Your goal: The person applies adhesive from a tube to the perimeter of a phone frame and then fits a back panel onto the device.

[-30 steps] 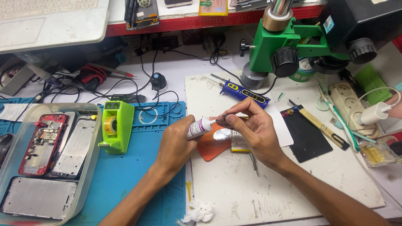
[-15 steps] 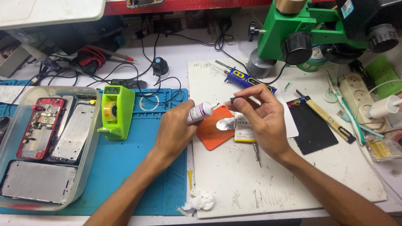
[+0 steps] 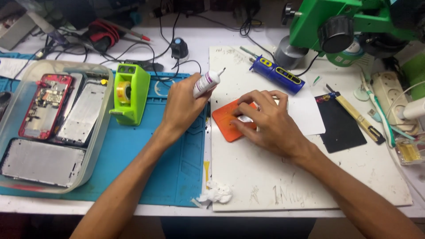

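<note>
My left hand (image 3: 182, 104) holds a small white tube with a purple label (image 3: 206, 82), its thin nozzle pointing up and to the right. My right hand (image 3: 264, 120) rests palm down on an orange square pad (image 3: 224, 121), with the fingertips pressing a small shiny metal piece (image 3: 246, 118) on it. Both lie on a white work board (image 3: 283, 177). The piece is mostly hidden under my fingers.
A green tape dispenser (image 3: 129, 92) stands on the blue mat (image 3: 146, 163). A clear tray (image 3: 11, 132) at left holds phone parts. A blue hand tool (image 3: 278, 74), a black pad (image 3: 338, 124), a green microscope stand (image 3: 336, 22) and a crumpled tissue (image 3: 216, 194) surround the board.
My right hand has come down from the tube's tip onto the orange pad. My left hand with the tube has drawn slightly left, and the view has tilted.
</note>
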